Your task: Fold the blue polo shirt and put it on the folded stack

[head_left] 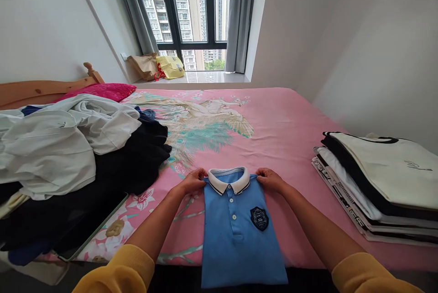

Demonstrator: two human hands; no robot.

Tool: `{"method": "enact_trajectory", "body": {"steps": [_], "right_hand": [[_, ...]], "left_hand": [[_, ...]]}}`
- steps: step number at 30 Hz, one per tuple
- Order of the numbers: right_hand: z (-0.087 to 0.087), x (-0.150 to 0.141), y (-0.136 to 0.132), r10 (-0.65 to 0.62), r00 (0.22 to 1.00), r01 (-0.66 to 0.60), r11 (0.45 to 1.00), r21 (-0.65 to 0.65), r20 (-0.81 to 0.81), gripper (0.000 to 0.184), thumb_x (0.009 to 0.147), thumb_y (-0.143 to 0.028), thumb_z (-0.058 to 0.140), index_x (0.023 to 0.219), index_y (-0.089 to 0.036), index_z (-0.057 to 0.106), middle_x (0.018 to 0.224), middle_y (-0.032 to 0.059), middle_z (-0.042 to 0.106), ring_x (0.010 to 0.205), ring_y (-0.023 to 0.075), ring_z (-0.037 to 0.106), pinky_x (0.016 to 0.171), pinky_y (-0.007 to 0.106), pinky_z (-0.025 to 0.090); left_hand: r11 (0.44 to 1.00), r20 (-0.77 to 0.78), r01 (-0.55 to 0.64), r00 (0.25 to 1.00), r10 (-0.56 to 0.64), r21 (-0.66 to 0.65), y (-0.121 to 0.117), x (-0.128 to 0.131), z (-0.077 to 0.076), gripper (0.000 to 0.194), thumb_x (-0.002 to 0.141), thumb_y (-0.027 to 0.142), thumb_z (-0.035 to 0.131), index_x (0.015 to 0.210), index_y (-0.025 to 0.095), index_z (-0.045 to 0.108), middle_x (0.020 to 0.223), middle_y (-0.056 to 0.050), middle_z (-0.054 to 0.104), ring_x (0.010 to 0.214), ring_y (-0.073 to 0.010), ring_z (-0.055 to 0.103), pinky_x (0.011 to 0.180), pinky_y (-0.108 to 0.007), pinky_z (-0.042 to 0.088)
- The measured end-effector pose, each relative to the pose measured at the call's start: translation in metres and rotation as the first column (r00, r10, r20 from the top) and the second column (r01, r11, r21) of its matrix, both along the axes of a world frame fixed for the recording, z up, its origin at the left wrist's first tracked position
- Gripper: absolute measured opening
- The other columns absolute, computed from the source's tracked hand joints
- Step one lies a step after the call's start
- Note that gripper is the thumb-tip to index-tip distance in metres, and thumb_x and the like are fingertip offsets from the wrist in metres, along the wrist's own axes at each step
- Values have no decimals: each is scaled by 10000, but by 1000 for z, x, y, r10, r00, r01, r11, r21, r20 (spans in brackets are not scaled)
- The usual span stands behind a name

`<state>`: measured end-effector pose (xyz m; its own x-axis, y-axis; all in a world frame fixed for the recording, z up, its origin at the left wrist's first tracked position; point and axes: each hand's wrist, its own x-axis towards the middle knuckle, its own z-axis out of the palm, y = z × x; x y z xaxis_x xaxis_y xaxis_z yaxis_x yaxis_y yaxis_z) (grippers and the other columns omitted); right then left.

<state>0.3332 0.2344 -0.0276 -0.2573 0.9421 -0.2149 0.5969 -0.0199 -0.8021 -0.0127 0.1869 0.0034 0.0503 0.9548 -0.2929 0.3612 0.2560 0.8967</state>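
A blue polo shirt (227, 229) with a white collar and a dark crest badge lies front side up, its sides folded in to a narrow shape. Its lower end reaches past the near edge of the bed. My left hand (195, 180) pinches the shirt at the shoulder left of the collar. At the opposite shoulder, my right hand (269, 179) grips the cloth between thumb and fingers. The collar stands up between the two hands, buttoned at the front.
The pink bedspread (273, 119) has a bird print. On the left lies a loose heap of white and black clothes (44, 147), with a flat dark glossy panel (92, 220) beside it. A stack of folded shirts (379, 174) stands at the right. Bags (169, 67) sit on the windowsill.
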Motion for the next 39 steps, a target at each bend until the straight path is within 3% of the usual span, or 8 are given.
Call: {"method": "enact_trajectory", "body": {"steps": [5, 12, 22, 24, 27, 30, 34, 39], "right_hand": [[-5, 5, -13, -94, 989, 104, 992, 75, -118, 319, 672, -384, 609, 939, -210, 599, 805, 2, 599, 733, 138, 539, 692, 253, 441], [-16, 7, -56, -389, 756, 485, 873, 52, -526, 440, 685, -532, 609, 956, -187, 574, 822, 27, 601, 693, 143, 541, 681, 286, 478], [1, -4, -125, -481, 691, 573, 820, 2, -540, 388, 748, -575, 544, 883, -211, 554, 762, 38, 592, 664, 167, 545, 645, 303, 485], [17, -24, -149, -429, 756, 525, 848, 66, -495, 361, 782, -575, 510, 845, -221, 543, 730, 34, 575, 658, 172, 530, 615, 299, 461], [44, -74, -182, -119, 903, 205, 964, 169, -413, 294, 814, -520, 496, 827, -233, 559, 752, 31, 590, 701, 182, 545, 654, 305, 448], [59, -127, -196, 114, 954, -61, 979, 193, -277, 182, 820, -427, 496, 811, -256, 559, 759, 22, 602, 712, 185, 556, 686, 318, 438], [51, -171, -186, 116, 992, -109, 983, 146, -39, 184, 764, -441, 552, 831, -270, 542, 770, 39, 605, 746, 234, 567, 694, 368, 408], [24, -181, -171, 10, 998, -16, 996, 87, 69, 242, 700, -445, 621, 812, -243, 549, 718, 78, 593, 772, 287, 572, 699, 388, 359]], "left_hand": [[984, -99, -177, 980, 174, -23, -26, 3, -1, 203, 740, 373, 571, 817, 195, 513, 547, 73, 467, 415, -67, 410, 406, -184, 277], [975, -99, -78, 993, 59, -208, -76, 7, 4, 503, 717, 682, 476, 638, 187, 521, 435, 31, 497, 310, -79, 357, 338, -218, 177], [946, -69, -100, 994, 82, -308, -72, 16, 9, 451, 621, 582, 635, 500, 191, 446, 351, 59, 404, 276, -47, 249, 350, -222, 105], [946, -67, -114, 993, 98, -304, -72, 16, 8, 436, 644, 565, 613, 497, 190, 445, 352, 57, 403, 274, -49, 255, 351, -223, 107], [942, -57, -127, 992, 115, -311, -73, 16, 7, 428, 682, 590, 556, 561, 183, 505, 375, 51, 429, 279, -58, 277, 353, -226, 121], [934, -52, -141, 990, 132, -328, -72, 16, 8, 426, 706, 604, 521, 633, 185, 526, 393, 55, 440, 284, -64, 287, 356, -223, 140], [935, -59, -173, 985, 163, -310, -70, 18, 9, 382, 734, 552, 520, 619, 189, 490, 414, 54, 449, 295, -64, 300, 358, -222, 169], [940, -99, -216, 975, 197, -266, -65, 20, 2, 332, 743, 437, 545, 541, 189, 458, 380, 57, 400, 302, -66, 289, 358, -226, 181]]}}
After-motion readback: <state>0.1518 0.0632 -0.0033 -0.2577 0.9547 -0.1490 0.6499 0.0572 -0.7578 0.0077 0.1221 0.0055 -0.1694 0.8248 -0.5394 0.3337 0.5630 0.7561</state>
